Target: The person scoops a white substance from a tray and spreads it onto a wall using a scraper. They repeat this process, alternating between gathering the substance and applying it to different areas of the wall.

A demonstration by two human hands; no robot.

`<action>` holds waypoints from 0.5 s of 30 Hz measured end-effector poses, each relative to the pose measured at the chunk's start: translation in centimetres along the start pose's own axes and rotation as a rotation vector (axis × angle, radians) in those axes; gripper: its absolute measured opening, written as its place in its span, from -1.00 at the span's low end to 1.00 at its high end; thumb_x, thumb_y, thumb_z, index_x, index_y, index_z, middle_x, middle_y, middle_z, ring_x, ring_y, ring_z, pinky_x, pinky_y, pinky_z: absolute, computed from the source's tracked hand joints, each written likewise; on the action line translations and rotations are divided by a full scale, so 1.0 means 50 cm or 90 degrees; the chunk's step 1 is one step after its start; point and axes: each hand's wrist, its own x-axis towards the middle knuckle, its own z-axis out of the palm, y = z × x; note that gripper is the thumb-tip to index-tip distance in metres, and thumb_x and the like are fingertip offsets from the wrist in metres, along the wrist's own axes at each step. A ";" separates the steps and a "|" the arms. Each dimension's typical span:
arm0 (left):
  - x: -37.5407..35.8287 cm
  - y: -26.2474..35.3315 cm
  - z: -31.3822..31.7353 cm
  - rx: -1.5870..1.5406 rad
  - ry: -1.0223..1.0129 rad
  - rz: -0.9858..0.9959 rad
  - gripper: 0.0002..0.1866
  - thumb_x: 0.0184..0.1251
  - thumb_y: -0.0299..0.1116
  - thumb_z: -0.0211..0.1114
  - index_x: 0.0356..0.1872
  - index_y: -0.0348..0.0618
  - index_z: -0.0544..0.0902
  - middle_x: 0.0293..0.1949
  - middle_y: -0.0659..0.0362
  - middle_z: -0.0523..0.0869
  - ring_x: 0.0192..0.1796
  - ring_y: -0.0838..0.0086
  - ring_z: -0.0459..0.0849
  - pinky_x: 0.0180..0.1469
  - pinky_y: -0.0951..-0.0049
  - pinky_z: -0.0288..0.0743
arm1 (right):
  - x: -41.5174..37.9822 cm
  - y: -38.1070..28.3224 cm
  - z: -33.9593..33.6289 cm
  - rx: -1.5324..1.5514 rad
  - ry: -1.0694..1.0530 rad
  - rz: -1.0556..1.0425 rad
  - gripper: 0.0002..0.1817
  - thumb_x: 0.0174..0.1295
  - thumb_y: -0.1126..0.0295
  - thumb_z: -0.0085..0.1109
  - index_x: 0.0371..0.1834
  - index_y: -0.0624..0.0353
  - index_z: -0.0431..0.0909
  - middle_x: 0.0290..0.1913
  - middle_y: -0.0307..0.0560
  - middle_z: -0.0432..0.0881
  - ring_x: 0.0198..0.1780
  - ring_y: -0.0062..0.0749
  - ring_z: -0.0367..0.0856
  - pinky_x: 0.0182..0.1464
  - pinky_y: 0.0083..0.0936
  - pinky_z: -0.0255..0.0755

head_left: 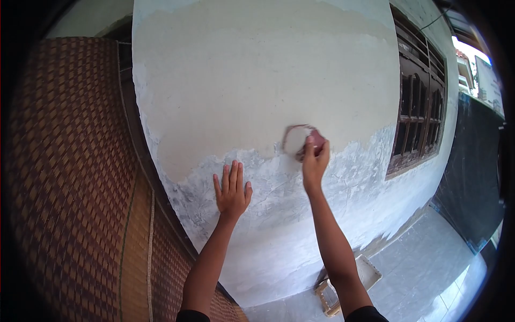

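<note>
Fingers of the right hand [314,167] pinch a blurred reddish-brown sheet [318,139] at a patchy wall [257,80], centre frame; the left hand [231,196] lies flat on it, fingers slightly spread. Woven matting [75,134] fills the left, a barred window [421,96] the upper right. The right forearm [339,241] partly hides a tray [369,272], lower right; a distant board [488,83] is unreadable.

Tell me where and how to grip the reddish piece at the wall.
I'd pinch the reddish piece at its lower right, from below, as the right hand does: it looks thin, and this probably leaves its upper-left part free over the wall. Blur hides its exact outline.
</note>
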 end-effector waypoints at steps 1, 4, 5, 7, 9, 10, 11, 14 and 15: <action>-0.003 0.000 0.004 -0.001 0.011 0.000 -0.40 0.43 -0.10 0.01 0.44 -0.07 0.37 0.49 0.20 0.30 0.55 0.29 0.16 0.55 -0.04 -0.14 | -0.011 0.004 0.010 0.008 -0.048 -0.015 -0.71 0.41 0.21 0.18 -0.14 0.26 0.49 -0.34 -0.20 0.54 -0.33 -0.59 0.47 -0.29 -0.59 0.39; -0.003 0.000 0.006 -0.019 0.039 0.008 -0.43 0.41 -0.12 0.06 0.40 -0.07 0.43 0.45 0.20 0.36 0.52 0.28 0.21 0.54 -0.03 -0.08 | -0.026 -0.006 0.034 -0.102 -0.151 -0.093 -0.70 0.38 0.24 0.21 -0.09 0.29 0.50 -0.29 0.00 0.58 -0.23 -0.47 0.54 -0.17 -0.44 0.45; -0.006 -0.003 0.004 -0.029 0.059 0.009 -0.45 0.39 -0.14 0.09 0.37 -0.07 0.47 0.43 0.19 0.40 0.50 0.29 0.24 0.53 -0.03 -0.04 | -0.022 -0.013 0.035 -0.159 -0.169 -0.099 -0.69 0.38 0.23 0.20 -0.08 0.30 0.50 -0.26 0.05 0.59 -0.18 -0.44 0.56 -0.13 -0.40 0.47; -0.015 -0.009 0.008 -0.054 0.081 0.021 -0.49 0.38 -0.16 0.12 0.32 -0.07 0.52 0.39 0.19 0.44 0.47 0.31 0.28 0.52 -0.01 0.01 | 0.011 0.021 0.014 -0.071 -0.045 -0.045 -0.70 0.40 0.23 0.17 -0.08 0.30 0.50 -0.22 0.04 0.63 -0.20 -0.45 0.58 -0.15 -0.45 0.48; -0.017 -0.011 0.011 -0.076 0.113 0.021 -0.52 0.36 -0.18 0.15 0.27 -0.06 0.56 0.35 0.19 0.48 0.43 0.33 0.32 0.50 0.01 0.05 | 0.016 0.001 -0.010 -0.045 0.015 -0.054 -0.71 0.44 0.24 0.13 -0.06 0.29 0.49 -0.27 -0.11 0.64 -0.34 -0.56 0.57 -0.33 -0.57 0.49; -0.019 -0.010 0.013 -0.079 0.129 0.023 -0.54 0.34 -0.20 0.17 0.24 -0.05 0.59 0.30 0.19 0.50 0.40 0.33 0.35 0.48 0.03 0.09 | 0.007 -0.003 -0.011 -0.017 -0.032 -0.035 -0.72 0.44 0.24 0.14 -0.07 0.29 0.49 -0.29 -0.13 0.63 -0.34 -0.56 0.57 -0.33 -0.57 0.49; -0.020 -0.009 0.014 -0.084 0.143 0.028 -0.56 0.32 -0.21 0.19 0.20 -0.04 0.61 0.26 0.19 0.53 0.36 0.34 0.38 0.46 0.05 0.13 | -0.006 -0.010 -0.013 0.008 -0.077 -0.015 -0.72 0.43 0.25 0.14 -0.08 0.29 0.49 -0.31 -0.15 0.62 -0.34 -0.56 0.57 -0.32 -0.56 0.49; -0.018 -0.009 0.008 -0.090 0.152 0.038 -0.55 0.28 -0.19 0.22 0.19 -0.04 0.62 0.24 0.17 0.54 0.33 0.32 0.41 0.45 0.07 0.15 | -0.024 0.023 0.011 -0.078 -0.178 -0.131 -0.71 0.41 0.23 0.18 -0.11 0.29 0.49 -0.34 -0.15 0.60 -0.38 -0.58 0.52 -0.38 -0.59 0.43; -0.017 -0.009 0.004 -0.092 0.149 0.042 -0.55 0.28 -0.19 0.22 0.19 -0.04 0.62 0.24 0.17 0.54 0.33 0.32 0.41 0.45 0.07 0.15 | -0.021 0.022 0.012 -0.182 -0.175 -0.211 -0.70 0.41 0.22 0.18 -0.11 0.29 0.50 -0.32 -0.12 0.62 -0.37 -0.59 0.52 -0.37 -0.60 0.42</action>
